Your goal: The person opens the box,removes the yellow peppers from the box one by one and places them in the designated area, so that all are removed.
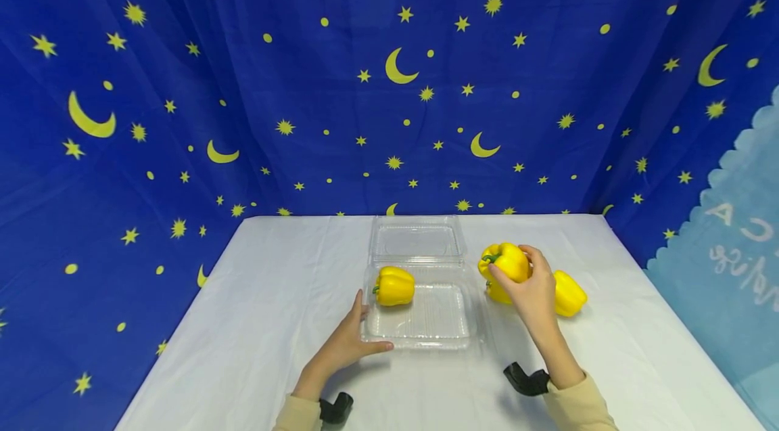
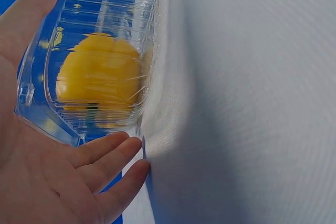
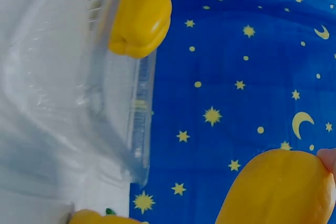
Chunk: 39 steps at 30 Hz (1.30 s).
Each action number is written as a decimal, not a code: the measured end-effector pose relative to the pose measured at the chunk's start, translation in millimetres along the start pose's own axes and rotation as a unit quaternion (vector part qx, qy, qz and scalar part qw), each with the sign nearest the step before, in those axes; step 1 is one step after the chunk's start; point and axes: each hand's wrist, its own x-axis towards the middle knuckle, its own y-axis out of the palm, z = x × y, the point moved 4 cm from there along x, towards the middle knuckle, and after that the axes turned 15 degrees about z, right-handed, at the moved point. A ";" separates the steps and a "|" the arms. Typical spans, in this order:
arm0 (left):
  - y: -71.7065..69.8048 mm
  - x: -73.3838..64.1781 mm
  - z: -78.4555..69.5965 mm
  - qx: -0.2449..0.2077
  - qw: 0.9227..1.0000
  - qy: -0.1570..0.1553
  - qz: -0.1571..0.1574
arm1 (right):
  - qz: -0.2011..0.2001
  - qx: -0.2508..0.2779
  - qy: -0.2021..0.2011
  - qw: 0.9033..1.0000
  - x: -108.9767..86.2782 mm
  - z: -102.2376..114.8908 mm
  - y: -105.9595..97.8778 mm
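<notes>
My right hand [image 1: 537, 297] grips a yellow bell pepper [image 1: 510, 263] above the table, to the right of a clear plastic clamshell container [image 1: 441, 312]. Its green stem points left. Another yellow bell pepper [image 1: 395, 286] lies on its side at the left inside the container, seen through the wall in the left wrist view. At the container's near left corner is my left hand [image 1: 345, 344], thumb and fingers spread along the edge. The left wrist view shows its fingers [image 2: 113, 161] loosely extended beside the plastic. In the right wrist view, the held pepper [image 3: 278, 192] fills the lower right.
The container's lid [image 1: 417, 241] lies folded back behind it. One yellow pepper [image 1: 569, 294] rests right of my right hand; another [image 1: 497, 293] is partly hidden below the held one. A white cloth covers the table [image 1: 274, 302], with a blue star-patterned curtain [image 1: 341, 93] behind.
</notes>
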 end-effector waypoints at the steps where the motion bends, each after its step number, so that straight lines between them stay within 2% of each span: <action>1: 0.1 -0.1 0.0 0.001 1.000 0.001 0.000 | -0.002 0.000 0.000 1.000 -0.6 -1.7 -0.6; 22: 0.6 0.8 0.8 -0.003 1.000 -0.005 0.001 | 0.004 -0.021 0.020 1.000 -14.5 -30.8 -5.8; 39: 0.3 -0.1 -0.6 -0.002 1.000 -0.005 0.000 | 0.042 -0.052 0.047 0.997 -32.8 -58.8 -0.4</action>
